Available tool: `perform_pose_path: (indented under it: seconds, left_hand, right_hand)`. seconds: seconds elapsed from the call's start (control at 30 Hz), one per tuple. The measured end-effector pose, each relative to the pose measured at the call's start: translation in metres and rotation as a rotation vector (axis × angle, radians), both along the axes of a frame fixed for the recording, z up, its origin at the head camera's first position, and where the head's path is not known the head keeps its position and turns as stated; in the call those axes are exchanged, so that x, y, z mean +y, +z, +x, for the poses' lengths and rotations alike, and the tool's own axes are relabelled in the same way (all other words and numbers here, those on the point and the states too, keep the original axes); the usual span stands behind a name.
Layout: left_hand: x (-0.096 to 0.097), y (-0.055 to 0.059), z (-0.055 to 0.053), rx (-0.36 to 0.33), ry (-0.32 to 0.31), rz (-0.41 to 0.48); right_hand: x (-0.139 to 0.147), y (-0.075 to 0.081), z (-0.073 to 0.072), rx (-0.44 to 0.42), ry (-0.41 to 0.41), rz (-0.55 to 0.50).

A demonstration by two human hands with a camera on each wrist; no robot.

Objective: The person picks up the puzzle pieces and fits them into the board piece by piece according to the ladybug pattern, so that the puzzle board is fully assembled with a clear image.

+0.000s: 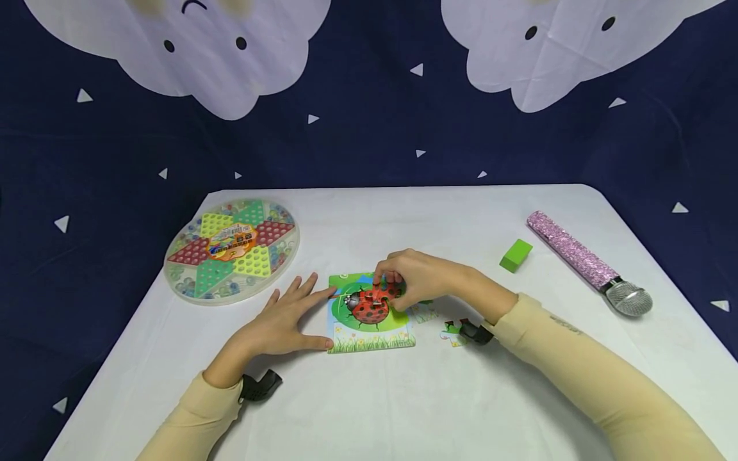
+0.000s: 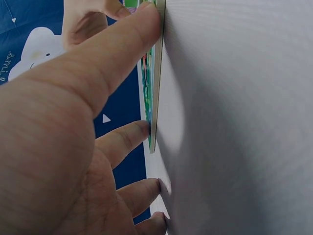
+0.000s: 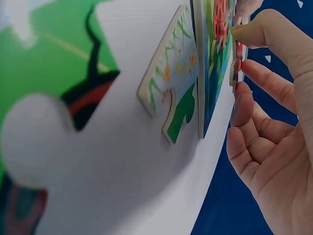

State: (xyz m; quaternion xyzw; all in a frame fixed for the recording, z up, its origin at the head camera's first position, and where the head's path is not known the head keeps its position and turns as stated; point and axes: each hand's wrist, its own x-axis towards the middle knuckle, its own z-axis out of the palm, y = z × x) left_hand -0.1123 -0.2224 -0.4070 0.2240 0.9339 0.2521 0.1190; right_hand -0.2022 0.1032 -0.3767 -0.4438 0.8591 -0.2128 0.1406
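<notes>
Ladybug puzzle (image 1: 369,314), a thin glossy board, lies mid-way across the white desk (image 1: 369,410) — left hand (image 1: 282,324) splayed at its nine o'clock, right hand (image 1: 418,278) pinching a red piece (image 1: 380,293); navy backdrop (image 1: 363,153) at twelve.

Round star-pattern marble board (image 1: 232,251) at white table (image 1: 357,410)'s left, green block (image 1: 516,256) near pink glitter microphone (image 1: 576,253) at right, navy cloud-print backdrop (image 1: 369,153) behind.

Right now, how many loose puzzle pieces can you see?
3: a red piece pinched by the right hand, over the board; a flowered piece just right of the board; and a green-and-white piece farther right. The hand and arm may hide more.
</notes>
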Motion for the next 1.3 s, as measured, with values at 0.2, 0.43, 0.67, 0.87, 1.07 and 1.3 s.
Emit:
perform_pose_path:
  seconds: [0.2, 0.43, 0.67, 0.87, 1.07, 1.3]
  left_hand:
    - [0.002, 0.003, 0.001, -0.021, 0.016, -0.008]
    - [0.005, 0.008, 0.002, -0.046, 0.023, -0.044]
    - [0.008, 0.012, 0.003, -0.053, 0.019, -0.086]
    - [0.009, 0.013, 0.003, -0.047, 0.017, -0.087]
    - [0.007, 0.013, 0.003, -0.053, 0.024, -0.089]
    - [0.008, 0.013, 0.002, -0.043, 0.015, -0.082]
  right_hand:
    - [-0.008, -0.001, 0.001, 0.009, 0.034, 0.009]
    - [-0.016, -0.002, 0.002, -0.001, 0.065, 0.022]
    - [-0.02, -0.005, 0.004, -0.01, 0.072, 0.035]
    - [-0.02, -0.007, 0.004, -0.014, 0.07, 0.036]
    - [-0.019, -0.008, 0.004, -0.003, 0.062, 0.051]
    - [-0.017, -0.007, 0.005, -0.019, 0.048, 0.05]
